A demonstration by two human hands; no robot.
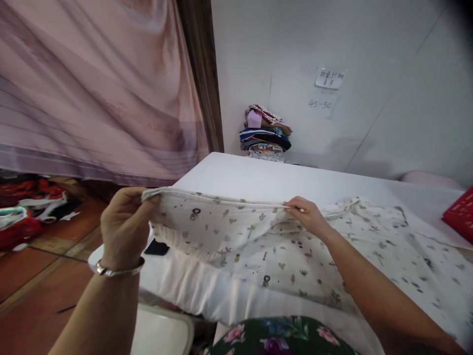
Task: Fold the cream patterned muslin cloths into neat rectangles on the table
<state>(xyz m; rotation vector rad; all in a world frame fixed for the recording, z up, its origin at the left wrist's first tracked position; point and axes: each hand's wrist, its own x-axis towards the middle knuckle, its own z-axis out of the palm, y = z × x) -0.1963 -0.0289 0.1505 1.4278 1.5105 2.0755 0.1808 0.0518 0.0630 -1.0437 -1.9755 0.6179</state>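
A cream patterned cloth (pixel 258 246) with small printed motifs lies spread over the white table (pixel 258 175). My left hand (pixel 123 227), with a silver bangle on its wrist, is closed on the cloth's left corner and lifts it above the table edge. My right hand (pixel 308 214) pinches the same upper hem further right, so the hem is stretched taut between both hands. The rest of the cloth trails away to the right across the table.
A stack of folded clothes (pixel 266 133) sits at the table's far end against the white wall. A red basket (pixel 460 214) is at the right edge. A pink curtain (pixel 92 88) hangs left. Red items (pixel 22 217) lie on the wooden floor. A dark phone (pixel 157 247) lies under the cloth.
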